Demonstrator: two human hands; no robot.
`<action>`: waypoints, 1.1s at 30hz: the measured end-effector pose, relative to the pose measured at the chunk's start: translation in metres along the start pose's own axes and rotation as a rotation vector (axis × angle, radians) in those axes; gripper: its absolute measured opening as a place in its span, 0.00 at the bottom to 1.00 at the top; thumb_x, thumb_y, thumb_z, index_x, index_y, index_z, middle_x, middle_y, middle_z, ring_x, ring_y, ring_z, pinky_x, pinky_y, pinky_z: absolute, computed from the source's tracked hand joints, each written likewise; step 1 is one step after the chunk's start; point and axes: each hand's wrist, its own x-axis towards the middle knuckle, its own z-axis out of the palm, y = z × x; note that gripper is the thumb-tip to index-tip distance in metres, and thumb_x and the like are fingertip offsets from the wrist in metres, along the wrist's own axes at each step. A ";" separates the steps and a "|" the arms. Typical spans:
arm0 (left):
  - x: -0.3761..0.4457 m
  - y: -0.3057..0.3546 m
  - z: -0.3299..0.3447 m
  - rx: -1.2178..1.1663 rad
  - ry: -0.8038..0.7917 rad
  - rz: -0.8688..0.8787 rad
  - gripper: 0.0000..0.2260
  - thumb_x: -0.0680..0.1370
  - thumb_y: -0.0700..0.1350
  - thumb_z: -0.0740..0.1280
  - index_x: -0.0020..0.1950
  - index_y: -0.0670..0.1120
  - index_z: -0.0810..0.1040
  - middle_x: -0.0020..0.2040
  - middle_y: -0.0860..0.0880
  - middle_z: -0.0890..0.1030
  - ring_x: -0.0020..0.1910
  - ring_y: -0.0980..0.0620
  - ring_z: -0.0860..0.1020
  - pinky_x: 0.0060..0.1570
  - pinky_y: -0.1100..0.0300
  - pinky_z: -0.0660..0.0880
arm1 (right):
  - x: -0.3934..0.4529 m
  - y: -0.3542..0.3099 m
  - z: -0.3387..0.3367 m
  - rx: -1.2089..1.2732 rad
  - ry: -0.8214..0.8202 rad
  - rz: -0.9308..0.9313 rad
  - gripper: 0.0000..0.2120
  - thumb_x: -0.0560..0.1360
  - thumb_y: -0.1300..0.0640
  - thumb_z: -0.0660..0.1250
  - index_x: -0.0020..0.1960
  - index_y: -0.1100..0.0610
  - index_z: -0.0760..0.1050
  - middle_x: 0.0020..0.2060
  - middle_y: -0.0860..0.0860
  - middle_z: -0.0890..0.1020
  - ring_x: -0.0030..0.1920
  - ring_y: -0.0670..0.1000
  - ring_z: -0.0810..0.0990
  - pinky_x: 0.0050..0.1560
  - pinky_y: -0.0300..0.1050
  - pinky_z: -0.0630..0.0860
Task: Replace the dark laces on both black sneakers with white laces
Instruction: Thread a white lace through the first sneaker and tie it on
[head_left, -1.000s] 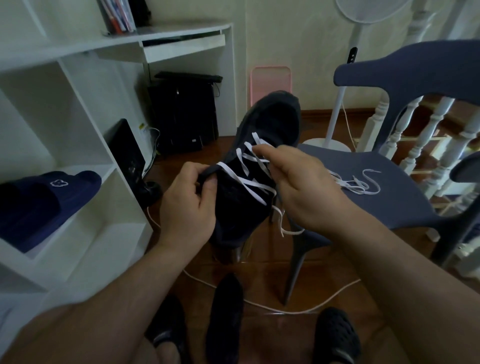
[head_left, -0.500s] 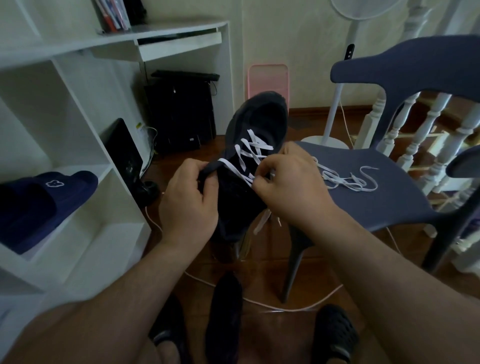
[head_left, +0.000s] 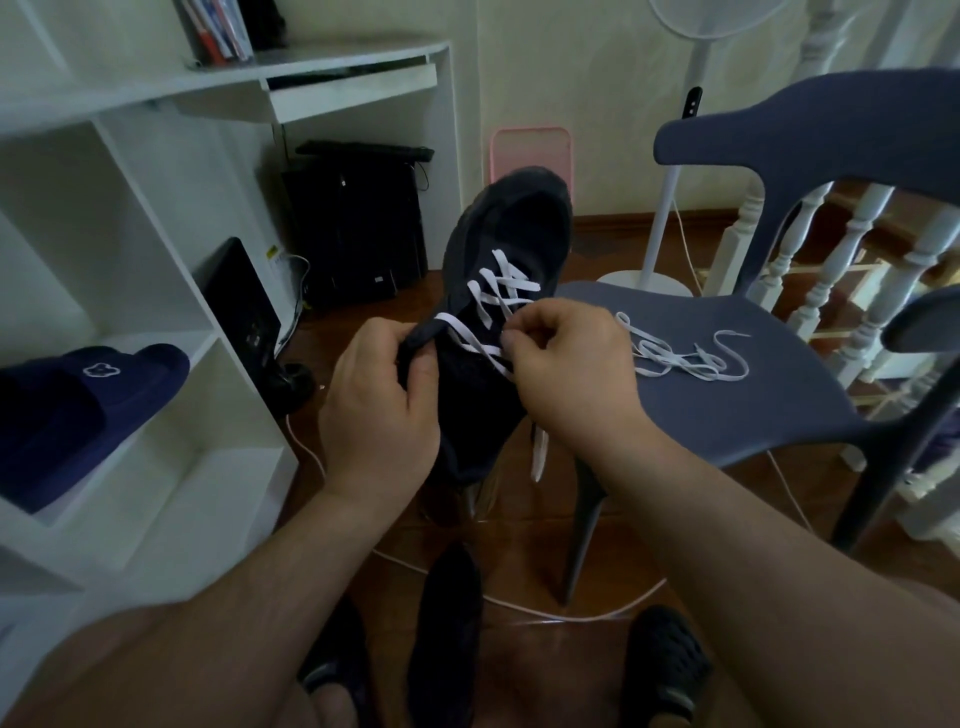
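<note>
Left hand (head_left: 382, 410) grips the collar of the raised black sneaker (head_left: 493, 322); right hand (head_left: 566, 379) pinches the white lace (head_left: 475, 340) at an upper eyelet. Risk: pinch slips, lace backs out; spare lace (head_left: 680, 358) lies on chair (head_left: 737, 410)

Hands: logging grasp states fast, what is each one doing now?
Left hand: grips the black sneaker's edge.
Right hand: pinches the white lace on it.

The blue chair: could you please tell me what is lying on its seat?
A loose white lace lies bunched on the blue chair seat; the right hand covers its near end.
</note>
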 end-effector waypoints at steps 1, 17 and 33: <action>0.001 0.001 0.000 -0.005 0.008 0.002 0.07 0.84 0.51 0.61 0.57 0.50 0.75 0.46 0.62 0.73 0.47 0.55 0.76 0.40 0.57 0.72 | -0.001 -0.001 0.000 0.075 0.020 0.026 0.05 0.77 0.55 0.71 0.43 0.47 0.84 0.37 0.41 0.82 0.45 0.45 0.81 0.51 0.49 0.80; 0.001 0.007 0.003 -0.065 0.024 0.034 0.03 0.84 0.48 0.62 0.56 0.51 0.74 0.49 0.56 0.75 0.47 0.51 0.77 0.41 0.55 0.73 | -0.007 -0.003 0.001 -0.078 0.050 -0.213 0.05 0.77 0.57 0.72 0.52 0.49 0.83 0.43 0.41 0.79 0.54 0.52 0.74 0.50 0.34 0.65; 0.003 0.009 -0.001 -0.085 0.015 -0.023 0.02 0.86 0.49 0.62 0.55 0.56 0.70 0.47 0.56 0.75 0.45 0.55 0.77 0.39 0.59 0.73 | 0.000 0.006 -0.006 -0.315 0.133 -0.556 0.12 0.78 0.57 0.70 0.59 0.46 0.85 0.48 0.54 0.73 0.48 0.59 0.71 0.41 0.53 0.71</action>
